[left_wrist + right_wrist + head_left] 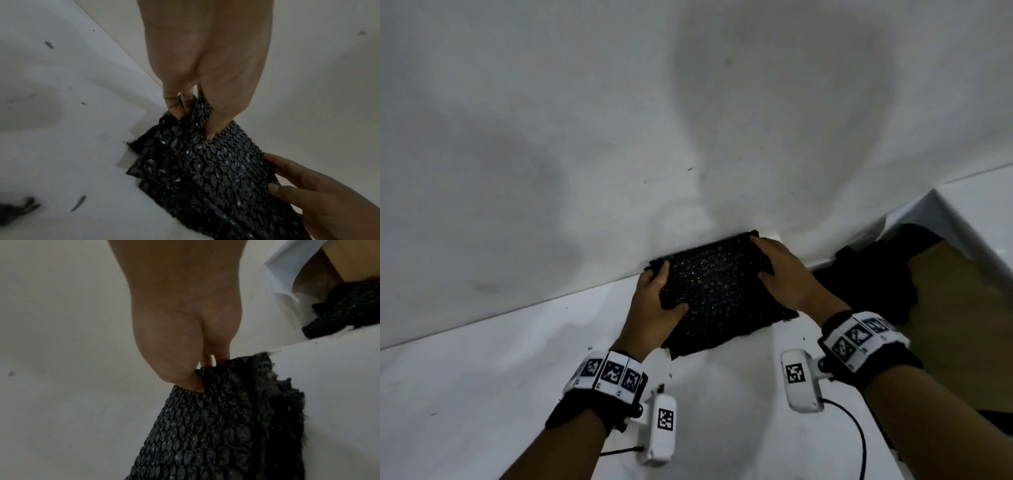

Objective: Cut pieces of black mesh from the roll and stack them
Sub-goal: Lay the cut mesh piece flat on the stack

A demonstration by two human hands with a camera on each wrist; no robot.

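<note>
- Head view: the stack of mesh pieces (717, 291) lies on the white table (482, 394), its far edge against the wall (551, 120). The left hand (654, 301) grips its left edge and the right hand (780, 274) its right edge. More black mesh (873, 284) hangs beside the table corner, well apart.
- Left wrist view: the left hand (205, 65) pinches the mesh pieces (205, 170), thumb on top, fingers under the edge. Black scraps (78, 203) dot the table (51, 146).
- Right wrist view: the right hand (180, 321) pinches the mesh (205, 434), whose frayed cut edge (277, 394) looks ragged.
- Judgement: to square the stack well, tap the 2 sides inward evenly; squeezing hard would likely buckle such soft mesh.
</note>
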